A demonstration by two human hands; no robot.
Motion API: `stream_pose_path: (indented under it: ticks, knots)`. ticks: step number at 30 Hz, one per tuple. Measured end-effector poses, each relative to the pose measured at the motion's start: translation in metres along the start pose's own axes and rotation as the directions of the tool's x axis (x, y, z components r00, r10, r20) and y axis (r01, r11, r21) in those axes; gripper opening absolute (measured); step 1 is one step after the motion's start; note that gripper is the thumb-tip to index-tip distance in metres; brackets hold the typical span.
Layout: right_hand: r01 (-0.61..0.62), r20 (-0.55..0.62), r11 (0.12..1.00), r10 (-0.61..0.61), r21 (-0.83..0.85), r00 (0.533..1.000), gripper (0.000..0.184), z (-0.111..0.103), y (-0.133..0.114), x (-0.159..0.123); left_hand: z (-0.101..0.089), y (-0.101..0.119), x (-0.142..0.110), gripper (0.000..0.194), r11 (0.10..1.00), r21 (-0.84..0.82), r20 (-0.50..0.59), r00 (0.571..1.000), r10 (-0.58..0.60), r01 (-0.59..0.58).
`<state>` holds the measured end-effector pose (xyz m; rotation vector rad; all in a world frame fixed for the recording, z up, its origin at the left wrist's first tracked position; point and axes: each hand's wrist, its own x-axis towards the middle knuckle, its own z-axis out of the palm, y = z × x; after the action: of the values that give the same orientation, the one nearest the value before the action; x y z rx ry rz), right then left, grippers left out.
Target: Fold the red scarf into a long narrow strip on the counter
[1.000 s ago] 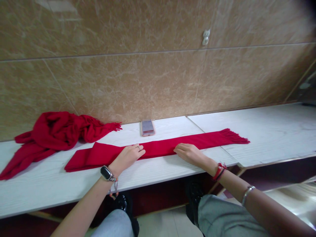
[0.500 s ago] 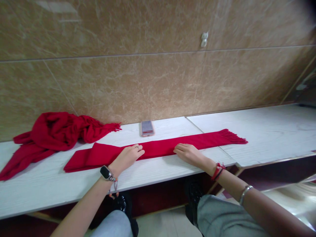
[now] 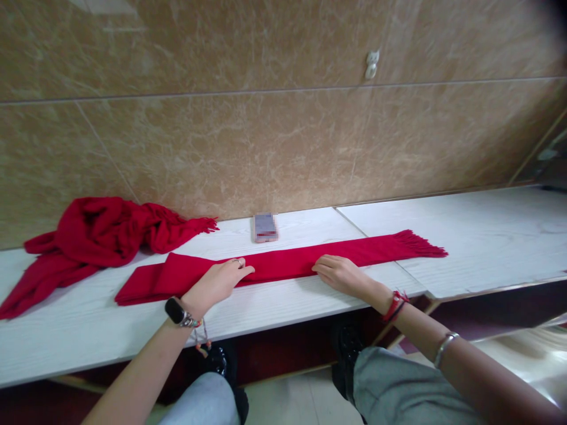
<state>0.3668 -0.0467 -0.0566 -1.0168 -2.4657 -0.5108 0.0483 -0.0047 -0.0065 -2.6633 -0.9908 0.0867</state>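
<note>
A long red scarf (image 3: 283,264), folded into a narrow strip, lies on the white wood-grain bench top. Its fringe (image 3: 420,245) points right, and a wider folded-over part (image 3: 177,276) is at the left. My left hand (image 3: 219,283) is on the near edge beside that fold, its fingers curled on the fabric and its thumb towards the right. Further right, my right hand (image 3: 339,274) has its fingers pressed together on the near edge of the scarf. The fingertips of both hands are partly hidden.
Another red scarf (image 3: 97,236) lies crumpled at the left against the tiled wall (image 3: 266,147). A phone (image 3: 266,228) rests near the wall. The bench top (image 3: 487,236) has a seam right of centre and open shelving below. A small white cat figure (image 3: 372,64) is on the wall.
My left hand has slid slightly left along the scarf, its thumb now further from the other fingers. My right hand and both scarves keep their places; the view has shifted a little.
</note>
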Motion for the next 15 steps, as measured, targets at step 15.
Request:
stream_pose_path:
  ticks: [15]
  knots:
    - [-0.043,0.016,0.998,0.042,0.045,0.999,0.022,0.000,-0.001,0.002,-0.004,0.015,-0.012,0.061,0.998,0.021,0.021,0.998,0.051,-0.051]
